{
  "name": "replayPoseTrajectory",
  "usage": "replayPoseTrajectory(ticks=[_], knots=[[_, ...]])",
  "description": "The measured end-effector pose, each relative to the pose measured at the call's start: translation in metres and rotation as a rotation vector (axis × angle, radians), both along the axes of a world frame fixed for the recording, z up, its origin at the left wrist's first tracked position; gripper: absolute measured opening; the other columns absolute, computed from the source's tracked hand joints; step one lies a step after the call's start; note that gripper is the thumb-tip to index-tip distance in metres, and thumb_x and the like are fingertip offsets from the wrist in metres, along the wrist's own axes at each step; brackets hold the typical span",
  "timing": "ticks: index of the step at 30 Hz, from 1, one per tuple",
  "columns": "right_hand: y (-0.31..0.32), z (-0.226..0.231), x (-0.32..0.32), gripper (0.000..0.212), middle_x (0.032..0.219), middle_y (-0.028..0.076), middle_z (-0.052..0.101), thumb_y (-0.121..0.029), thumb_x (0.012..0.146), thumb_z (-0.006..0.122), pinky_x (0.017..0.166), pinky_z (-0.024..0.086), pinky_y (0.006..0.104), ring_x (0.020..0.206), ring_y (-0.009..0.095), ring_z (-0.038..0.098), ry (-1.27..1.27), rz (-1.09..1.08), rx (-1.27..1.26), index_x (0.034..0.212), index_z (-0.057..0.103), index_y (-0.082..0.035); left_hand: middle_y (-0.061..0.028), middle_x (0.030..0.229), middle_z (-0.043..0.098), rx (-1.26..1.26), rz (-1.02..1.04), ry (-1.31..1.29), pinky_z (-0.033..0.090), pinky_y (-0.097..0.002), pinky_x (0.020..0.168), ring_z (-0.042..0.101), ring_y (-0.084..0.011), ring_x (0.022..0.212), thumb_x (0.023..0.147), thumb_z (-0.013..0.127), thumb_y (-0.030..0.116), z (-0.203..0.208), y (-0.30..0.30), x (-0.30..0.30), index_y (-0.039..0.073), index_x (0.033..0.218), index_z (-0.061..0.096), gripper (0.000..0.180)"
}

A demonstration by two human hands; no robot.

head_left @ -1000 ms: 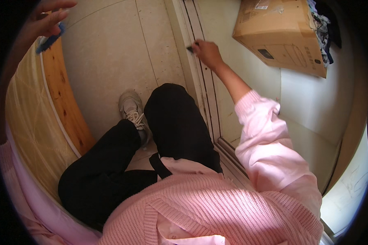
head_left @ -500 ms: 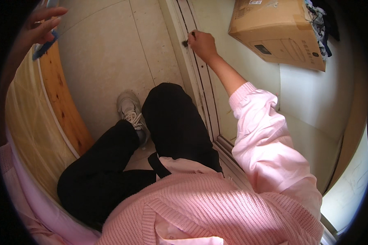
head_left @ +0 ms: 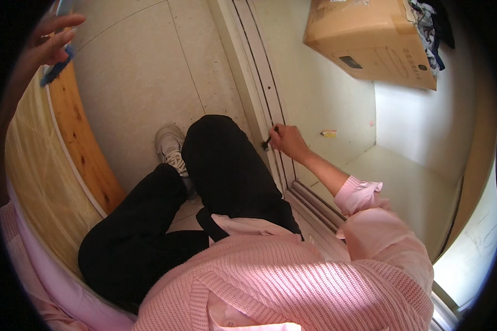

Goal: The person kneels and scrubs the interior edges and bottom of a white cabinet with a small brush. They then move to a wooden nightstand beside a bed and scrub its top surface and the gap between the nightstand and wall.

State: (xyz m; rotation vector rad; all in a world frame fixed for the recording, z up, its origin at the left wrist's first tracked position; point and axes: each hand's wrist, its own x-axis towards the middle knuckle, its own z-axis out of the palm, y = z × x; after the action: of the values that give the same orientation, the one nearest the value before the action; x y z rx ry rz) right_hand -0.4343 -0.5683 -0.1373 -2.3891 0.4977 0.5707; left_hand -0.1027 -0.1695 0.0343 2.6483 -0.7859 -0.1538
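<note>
My right hand (head_left: 289,142) is closed on a small black brush (head_left: 266,145). Its dark bristles are down at the pale sliding-door track (head_left: 269,88), beside my bent knee. At the upper left, my left hand (head_left: 52,41) is raised over the edge of the bed, its fingers curled around a blue brush (head_left: 58,68). That brush's fuzzy blue end points down past the fingers, and a pale blue part shows above them. The palm side of this hand is partly hidden in the dark rim.
A cardboard box (head_left: 370,41) stuffed with cloth stands in the cabinet at the upper right. A small yellowish scrap (head_left: 329,133) lies on the cabinet floor. To my left is a bed with a wooden side rail (head_left: 85,146). Tiled floor (head_left: 132,60) stretches ahead of my shoe (head_left: 170,146).
My right hand has drawn the small brush back along the track toward me, uncovering the scrap on the cabinet floor. The left hand has barely shifted.
</note>
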Motion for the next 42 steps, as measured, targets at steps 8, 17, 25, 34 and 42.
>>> replayPoseTrajectory(ticks=[8,17,25,34,42], knots=[[-0.017,-0.005,0.014,0.024,0.068,0.019,0.062,-0.018,0.089,0.051,0.059,0.048,0.0381,0.063,0.033,0.062,-0.184,-0.018,-0.086,0.083,0.06,0.003,-0.0082,0.075,0.063,-0.407,0.001,0.458,0.041,-0.0222,0.055,0.055,-0.0097,0.064,0.083,0.066,0.017,-0.006,0.003,0.033,0.0,0.112,0.062,0.033],[-0.013,0.01,-0.008,0.025,0.067,0.017,0.062,-0.02,0.091,0.051,0.059,0.048,0.0366,0.058,0.027,0.061,0.132,-0.298,0.334,0.085,0.058,0.003,-0.007,0.07,0.064,-0.375,0.031,0.514,0.042,-0.0208,0.059,0.056,-0.0092,0.063,0.084,0.066,0.015,0.002,-0.005,0.024,0.0,0.111,0.063,0.032],[-0.013,-0.008,-0.017,0.025,0.066,0.011,0.064,-0.02,0.092,0.05,0.056,0.048,0.0271,0.056,0.017,0.061,0.143,0.084,0.007,0.084,0.059,0.002,-0.0059,0.07,0.065,-0.24,-0.011,0.502,0.044,-0.0216,0.065,0.058,-0.0088,0.066,0.083,0.068,0.017,0.045,-0.02,-0.005,0.002,0.111,0.064,0.032],[-0.041,-0.002,0.0,0.029,0.063,0.013,0.062,-0.022,0.091,0.049,0.052,0.05,0.0302,0.054,0.016,0.061,0.019,-0.43,0.273,0.08,0.059,0.003,-0.0059,0.071,0.065,-0.271,0.035,0.512,0.045,-0.022,0.065,0.059,-0.009,0.067,0.083,0.067,0.017,0.02,-0.008,0.022,0.002,0.111,0.064,0.032],[-0.028,0.005,-0.017,0.025,0.072,0.008,0.065,-0.021,0.093,0.05,0.05,0.048,0.0248,0.055,0.012,0.059,0.325,-0.385,0.49,0.081,0.059,0.0,-0.0065,0.072,0.065,-0.296,0.047,0.513,0.045,-0.022,0.065,0.06,-0.0095,0.068,0.084,0.067,0.017,-0.006,0.012,0.05,0.001,0.112,0.063,0.032]])
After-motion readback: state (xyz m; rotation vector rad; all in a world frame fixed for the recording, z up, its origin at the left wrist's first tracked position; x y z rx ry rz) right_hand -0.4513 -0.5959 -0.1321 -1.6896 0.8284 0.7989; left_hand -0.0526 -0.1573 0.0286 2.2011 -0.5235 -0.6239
